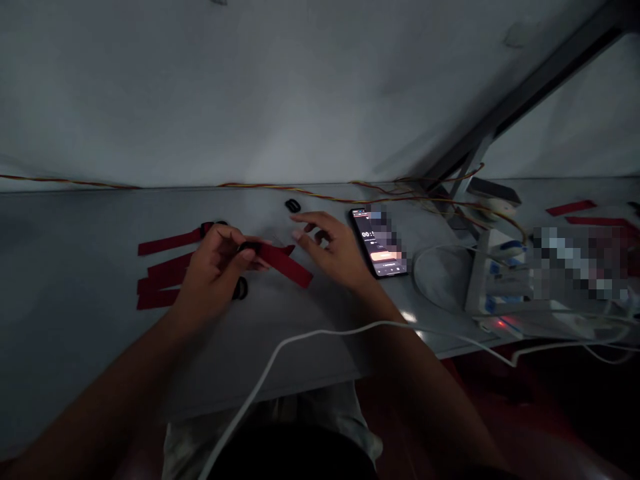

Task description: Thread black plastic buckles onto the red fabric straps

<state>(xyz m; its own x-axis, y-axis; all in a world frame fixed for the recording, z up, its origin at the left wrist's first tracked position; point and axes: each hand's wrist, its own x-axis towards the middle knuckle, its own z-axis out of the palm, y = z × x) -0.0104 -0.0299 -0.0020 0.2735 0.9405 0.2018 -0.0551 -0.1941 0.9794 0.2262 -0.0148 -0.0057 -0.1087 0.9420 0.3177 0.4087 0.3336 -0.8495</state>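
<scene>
My left hand [220, 260] is closed on a red strap [290, 264], pinching it between thumb and fingers beside a dark piece that looks like a buckle. The strap's loose end slants down to the right. Just right of it, my right hand [327, 243] is empty, thumb and forefinger apart. Beyond those fingertips lies a small black buckle [293, 205]. Several more red straps [167, 243] lie at the left, partly covered by my left hand. Another black buckle [241, 288] shows below that hand.
A lit phone [379, 243] with a timer lies to the right. Farther right stands a power strip [500, 270] with plugs and cords. A white cable [320, 332] crosses in front of my forearms. Twisted wires [280, 189] run along the wall. More red strips [571, 207] lie far right.
</scene>
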